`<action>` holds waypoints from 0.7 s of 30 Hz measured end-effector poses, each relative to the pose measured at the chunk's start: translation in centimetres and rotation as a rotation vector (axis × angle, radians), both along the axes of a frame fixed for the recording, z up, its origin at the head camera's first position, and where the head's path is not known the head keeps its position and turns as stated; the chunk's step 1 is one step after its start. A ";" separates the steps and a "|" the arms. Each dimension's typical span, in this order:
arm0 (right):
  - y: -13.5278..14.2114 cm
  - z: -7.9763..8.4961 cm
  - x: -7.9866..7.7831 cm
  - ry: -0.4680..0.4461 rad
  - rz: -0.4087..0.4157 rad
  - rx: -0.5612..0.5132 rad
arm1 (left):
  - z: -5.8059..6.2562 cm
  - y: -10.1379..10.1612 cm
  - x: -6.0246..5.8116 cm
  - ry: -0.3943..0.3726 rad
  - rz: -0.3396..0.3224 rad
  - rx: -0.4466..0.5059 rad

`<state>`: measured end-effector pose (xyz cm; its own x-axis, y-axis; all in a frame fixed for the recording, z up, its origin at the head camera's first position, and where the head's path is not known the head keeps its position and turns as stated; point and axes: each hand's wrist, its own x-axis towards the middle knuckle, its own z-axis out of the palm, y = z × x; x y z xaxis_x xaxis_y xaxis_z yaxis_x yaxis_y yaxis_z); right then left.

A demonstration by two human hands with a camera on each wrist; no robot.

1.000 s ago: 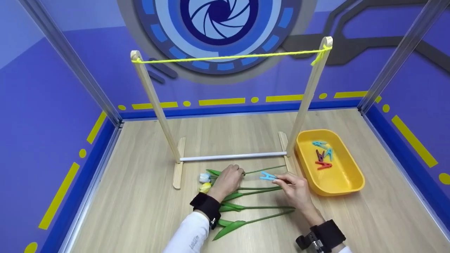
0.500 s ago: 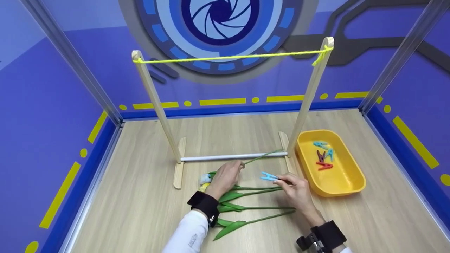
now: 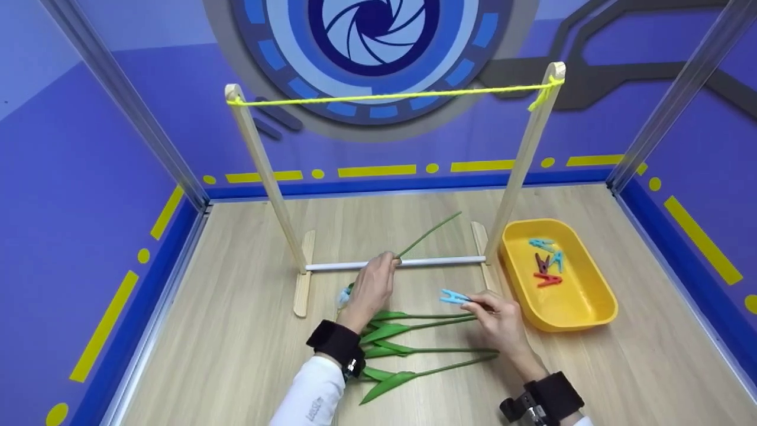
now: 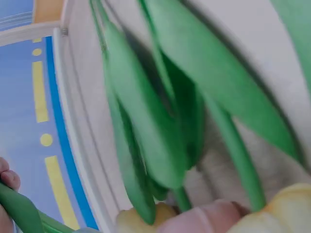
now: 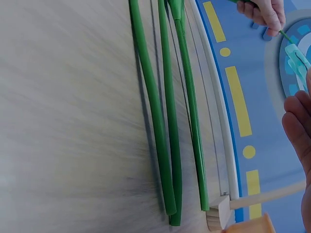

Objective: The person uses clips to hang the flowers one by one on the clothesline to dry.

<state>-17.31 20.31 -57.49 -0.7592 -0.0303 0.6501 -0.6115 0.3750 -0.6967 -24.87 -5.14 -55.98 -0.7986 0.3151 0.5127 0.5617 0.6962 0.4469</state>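
My left hand (image 3: 374, 284) holds a tulip by its green stem (image 3: 430, 232), which slants up to the right over the stand's white bar. Its pale blue bloom (image 3: 343, 296) shows beside the hand. With thumb and fingertips, my right hand (image 3: 498, 316) pinches a light blue clothespin (image 3: 454, 296). Several more tulips (image 3: 408, 349) lie side by side on the table, stems to the right. A yellow bloom (image 4: 277, 213) and a pink bloom (image 4: 201, 219) appear at the bottom of the left wrist view.
A wooden stand (image 3: 269, 183) rises behind the hands, with a yellow string (image 3: 384, 96) tied between its posts and a white bar (image 3: 440, 261) low down. Right of it sits a yellow basin (image 3: 591, 299) with several clothespins (image 3: 549, 279). Printed walls surround the table.
My left hand has lifted the tulip from the table and moved away from me, its stem swinging upward past the white bar. The right hand with the clothespin has stayed nearly still.
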 end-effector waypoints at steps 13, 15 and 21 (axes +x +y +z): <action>0.7 -1.5 -0.6 0.013 0.009 -0.007 | 2.0 -1.8 0.5 0.069 0.172 0.208; 0.4 -1.1 -0.5 0.026 -0.004 0.006 | 2.5 -2.2 0.7 0.054 0.199 0.260; -0.1 -0.6 -0.2 0.035 -0.043 0.039 | 3.9 -3.3 1.3 0.039 0.247 0.368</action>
